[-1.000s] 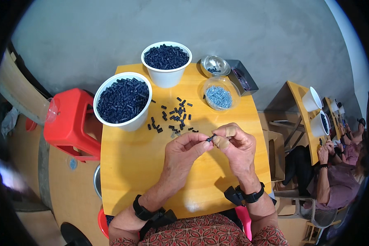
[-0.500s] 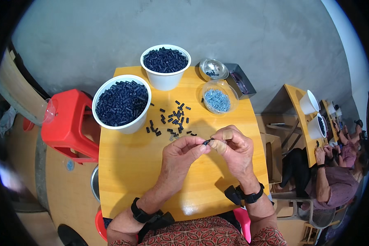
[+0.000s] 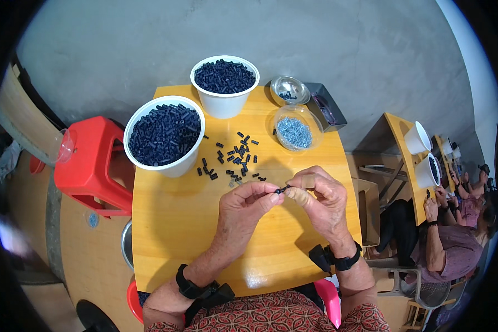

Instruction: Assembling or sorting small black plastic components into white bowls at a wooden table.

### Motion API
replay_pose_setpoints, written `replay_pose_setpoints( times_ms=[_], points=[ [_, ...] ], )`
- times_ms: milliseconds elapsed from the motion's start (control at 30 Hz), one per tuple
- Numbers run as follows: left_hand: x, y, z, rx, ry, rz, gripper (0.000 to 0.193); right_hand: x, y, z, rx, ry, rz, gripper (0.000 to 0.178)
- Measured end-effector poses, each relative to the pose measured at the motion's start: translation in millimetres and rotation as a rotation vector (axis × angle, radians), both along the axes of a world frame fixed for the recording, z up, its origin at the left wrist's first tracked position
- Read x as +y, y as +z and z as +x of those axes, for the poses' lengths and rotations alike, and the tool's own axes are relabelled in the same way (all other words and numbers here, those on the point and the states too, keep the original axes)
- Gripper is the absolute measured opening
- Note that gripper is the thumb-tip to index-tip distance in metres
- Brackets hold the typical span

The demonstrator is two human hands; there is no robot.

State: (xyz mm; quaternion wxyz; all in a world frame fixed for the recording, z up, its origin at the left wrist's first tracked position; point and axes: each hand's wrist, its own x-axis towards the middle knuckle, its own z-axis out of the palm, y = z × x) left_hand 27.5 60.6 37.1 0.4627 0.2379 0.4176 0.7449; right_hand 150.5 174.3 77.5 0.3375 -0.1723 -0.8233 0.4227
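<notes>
Between both hands, above the table [image 3: 249, 254], is a small black tubular piece [image 3: 281, 190]. My left hand [image 3: 238, 216] pinches its left end with thumb and fingertips. At its other end my right hand [image 3: 322, 206] is closed in a pinch; the fingertips cover any finer detail there. Several loose black tubular pieces [image 3: 238, 161] lie scattered just beyond my hands. Two white buckets [image 3: 177, 169] heaped with the same pieces stand at the far left and far middle. At the far right, a clear bowl [image 3: 317, 143] holds small silvery screws [image 3: 294, 134].
Behind the clear bowl are a metal bowl [image 3: 297, 88] with a few dark pieces and a dark open box [image 3: 333, 120]. A red stool [image 3: 83, 166] stands left of the table. To the right, co-workers [image 3: 448, 249] sit at another table [image 3: 406, 171].
My right hand has shifted slightly to the right, and more of the black piece shows between the fingertips. My left hand keeps its pinch in nearly the same place.
</notes>
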Motion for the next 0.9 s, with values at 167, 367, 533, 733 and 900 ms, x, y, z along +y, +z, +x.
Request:
replay_pose_setpoints(
  times_ms=[167, 367, 533, 733, 900],
  points=[
    [-0.5, -1.9, 0.5, 0.004, -0.001, -0.043, 0.014, -1.9, 1.5, -0.8, -0.042, 0.020, 0.034, 0.008],
    [-2.3, -12.5, 1.3, 0.035, 0.024, -0.017, 0.014, -5.3, 4.5, -1.8, -0.092, 0.074, 0.325, 0.010],
    [-4.6, -21.5, 1.6, 0.037, -0.005, -0.062, 0.014, -13.3, -3.5, -1.0, -0.102, 0.082, 0.475, 0.013],
    [-4.0, -21.7, 5.2, -0.036, -0.046, -0.106, 0.016, -15.1, -21.3, 3.6, -0.059, 0.017, 0.348, 0.022],
    [-1.3, -17.4, 0.6, -0.183, -0.070, -0.065, 0.016, -14.3, -16.7, 0.1, -0.099, -0.021, 0.355, 0.034]
  ],
)
